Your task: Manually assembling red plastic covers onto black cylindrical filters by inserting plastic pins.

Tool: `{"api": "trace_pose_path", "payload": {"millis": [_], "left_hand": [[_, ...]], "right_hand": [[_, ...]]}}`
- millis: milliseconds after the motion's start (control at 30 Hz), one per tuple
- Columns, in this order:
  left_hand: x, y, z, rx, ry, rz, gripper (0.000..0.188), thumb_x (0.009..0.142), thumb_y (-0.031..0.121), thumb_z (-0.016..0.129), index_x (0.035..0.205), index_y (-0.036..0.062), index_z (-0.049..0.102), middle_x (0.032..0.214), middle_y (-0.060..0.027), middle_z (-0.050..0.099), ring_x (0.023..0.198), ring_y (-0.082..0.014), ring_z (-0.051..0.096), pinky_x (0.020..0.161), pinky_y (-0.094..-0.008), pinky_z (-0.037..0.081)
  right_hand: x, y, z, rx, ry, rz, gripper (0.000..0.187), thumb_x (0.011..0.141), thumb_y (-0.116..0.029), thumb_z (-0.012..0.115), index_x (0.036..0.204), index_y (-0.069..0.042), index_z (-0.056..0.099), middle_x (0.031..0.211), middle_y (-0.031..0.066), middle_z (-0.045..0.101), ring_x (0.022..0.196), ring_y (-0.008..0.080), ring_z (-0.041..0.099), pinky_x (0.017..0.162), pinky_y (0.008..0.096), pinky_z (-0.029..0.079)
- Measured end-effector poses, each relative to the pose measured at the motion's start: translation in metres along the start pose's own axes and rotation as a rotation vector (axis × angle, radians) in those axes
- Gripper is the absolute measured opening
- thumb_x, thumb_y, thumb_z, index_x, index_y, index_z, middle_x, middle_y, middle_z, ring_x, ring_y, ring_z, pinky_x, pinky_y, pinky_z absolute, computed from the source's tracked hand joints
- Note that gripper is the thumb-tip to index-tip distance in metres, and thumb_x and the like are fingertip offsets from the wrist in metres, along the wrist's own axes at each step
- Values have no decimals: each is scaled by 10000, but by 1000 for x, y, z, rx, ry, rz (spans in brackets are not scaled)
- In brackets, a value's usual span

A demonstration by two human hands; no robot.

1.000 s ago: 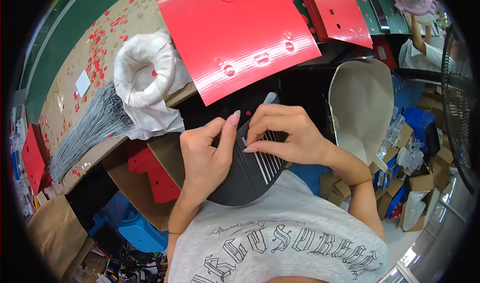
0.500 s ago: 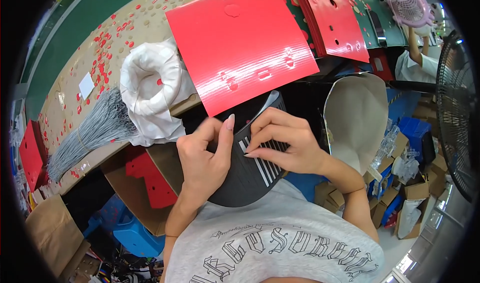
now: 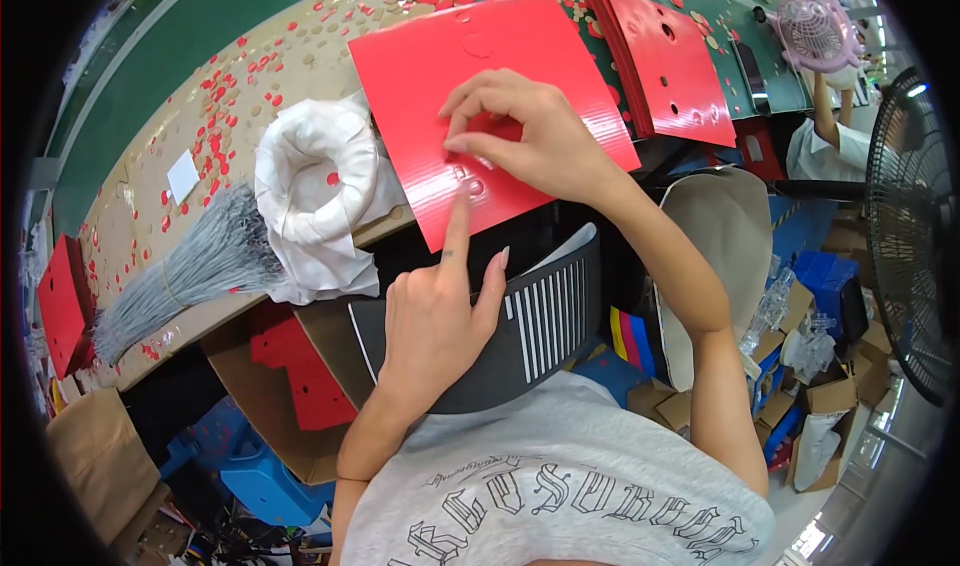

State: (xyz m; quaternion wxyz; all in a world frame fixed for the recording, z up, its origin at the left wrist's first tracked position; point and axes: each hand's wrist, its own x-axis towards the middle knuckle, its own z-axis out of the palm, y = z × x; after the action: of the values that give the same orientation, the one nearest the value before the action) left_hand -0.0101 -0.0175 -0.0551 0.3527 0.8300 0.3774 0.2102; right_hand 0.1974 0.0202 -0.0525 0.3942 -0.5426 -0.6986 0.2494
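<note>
Your hands now off the dark striped panel (image 3: 540, 331): right hand (image 3: 525, 136) pinching, left hand (image 3: 435, 321) finger pointing, both on the red sheet (image 3: 420, 66).

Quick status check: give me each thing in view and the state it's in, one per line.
Red corrugated sheet: flat on the bench, near edge overhanging.
Right hand: on the sheet, fingers pinched at a punched spot.
Left hand: forefinger pointing up, touching the sheet's near edge.
Stack of red sheets: lying flat, untouched.
Grey tie bundle: bunched, lying on the bench.
White bag: rolled open.
Fan: spin unclear.
</note>
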Motion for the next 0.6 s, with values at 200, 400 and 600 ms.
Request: {"api": "trace_pose_path", "payload": {"millis": [200, 400, 600], "left_hand": [[-3, -1, 1, 42, 24, 56, 565, 881, 116, 711, 1411, 45, 528, 474, -63, 471, 375, -211, 485, 434, -342, 384], [3, -2, 3, 268, 79, 166, 537, 882, 172, 694, 1358, -23, 541, 509, -75, 546, 415, -243, 579, 418, -368, 471], [6, -2, 3, 375, 77, 144, 504, 866, 152, 697, 1320, -25, 567, 513, -70, 552, 418, -220, 583, 410, -352, 468]], "right_hand": [[5, 3, 3, -33, 4, 22, 116, 849, -107, 739, 897, -11, 694, 1040, 77, 696, 928, 180, 669, 806, 304, 542], [7, 5, -6, -14, -71, -15, 101, 852, -82, 720, 882, 10, 693, 1048, 82, 694, 900, 177, 670, 784, 299, 534], [8, -4, -16, 107, -268, 167, 103, 866, -70, 700, 931, 8, 683, 919, 55, 706, 822, 173, 664, 789, 283, 520]]}}
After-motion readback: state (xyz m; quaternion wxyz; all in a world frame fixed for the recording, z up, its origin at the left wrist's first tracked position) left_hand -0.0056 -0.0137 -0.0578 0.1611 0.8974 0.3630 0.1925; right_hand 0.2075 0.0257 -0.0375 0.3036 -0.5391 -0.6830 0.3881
